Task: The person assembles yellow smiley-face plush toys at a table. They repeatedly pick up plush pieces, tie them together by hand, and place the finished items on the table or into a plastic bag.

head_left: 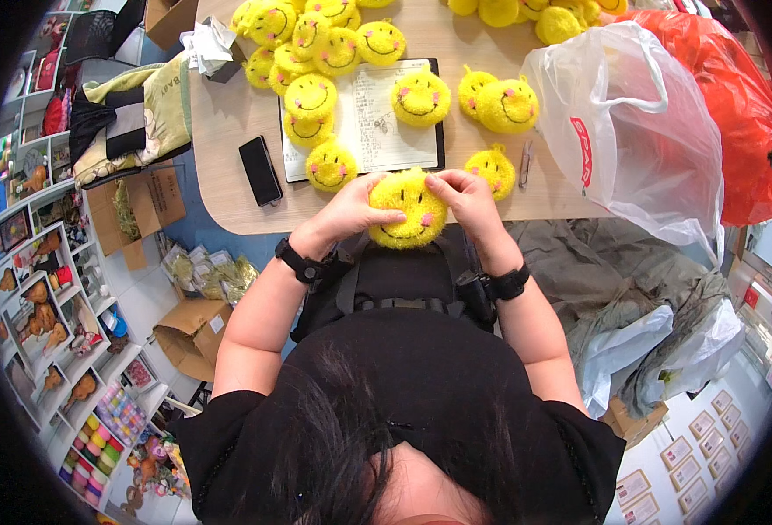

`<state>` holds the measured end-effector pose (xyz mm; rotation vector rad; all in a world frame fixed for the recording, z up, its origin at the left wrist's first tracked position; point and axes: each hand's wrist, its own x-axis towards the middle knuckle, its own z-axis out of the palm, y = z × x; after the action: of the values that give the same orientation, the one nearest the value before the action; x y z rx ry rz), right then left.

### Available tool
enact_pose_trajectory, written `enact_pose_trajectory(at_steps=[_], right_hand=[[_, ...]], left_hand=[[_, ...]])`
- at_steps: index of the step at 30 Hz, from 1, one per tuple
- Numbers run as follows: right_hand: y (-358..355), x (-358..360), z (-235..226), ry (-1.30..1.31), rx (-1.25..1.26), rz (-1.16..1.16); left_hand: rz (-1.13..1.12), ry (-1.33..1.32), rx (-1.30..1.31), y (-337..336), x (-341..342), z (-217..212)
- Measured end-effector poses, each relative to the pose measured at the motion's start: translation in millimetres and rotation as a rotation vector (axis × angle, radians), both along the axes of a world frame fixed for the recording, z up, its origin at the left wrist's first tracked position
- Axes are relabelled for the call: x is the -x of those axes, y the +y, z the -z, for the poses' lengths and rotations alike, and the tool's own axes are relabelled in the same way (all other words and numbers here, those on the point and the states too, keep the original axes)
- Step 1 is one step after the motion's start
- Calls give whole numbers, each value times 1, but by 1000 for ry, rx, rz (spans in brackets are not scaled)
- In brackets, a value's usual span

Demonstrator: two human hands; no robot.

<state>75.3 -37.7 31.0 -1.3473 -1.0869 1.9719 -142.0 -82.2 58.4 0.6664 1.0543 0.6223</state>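
Observation:
Between my hands, at the near edge of the table, is a fuzzy yellow smiley plush with pink cheeks and a stitched smile. My left hand grips its left side, thumb across the front. At its upper right edge, my right hand pinches the plush with thumb and fingertips. Just beyond lies an open notebook with handwriting, several like plushes resting on it. One smiley plush is near my left hand, and another smiley plush sits just behind my right hand.
A black phone lies left of the notebook; a small slim tool lies right. Plushes pile up at the far side. A clear plastic bag and a red bag bulge at the right. Cardboard boxes stand on the floor, left.

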Motion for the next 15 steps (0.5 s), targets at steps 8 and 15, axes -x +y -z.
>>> enact_pose_trajectory(at_steps=[8,15], right_hand=[[6,4,4,43,94,-129],[9,9,6,101,164,-47]], left_hand=[[-91,-78,40,-2,-8,6],[-12,-80,17,-4,-11,15]])
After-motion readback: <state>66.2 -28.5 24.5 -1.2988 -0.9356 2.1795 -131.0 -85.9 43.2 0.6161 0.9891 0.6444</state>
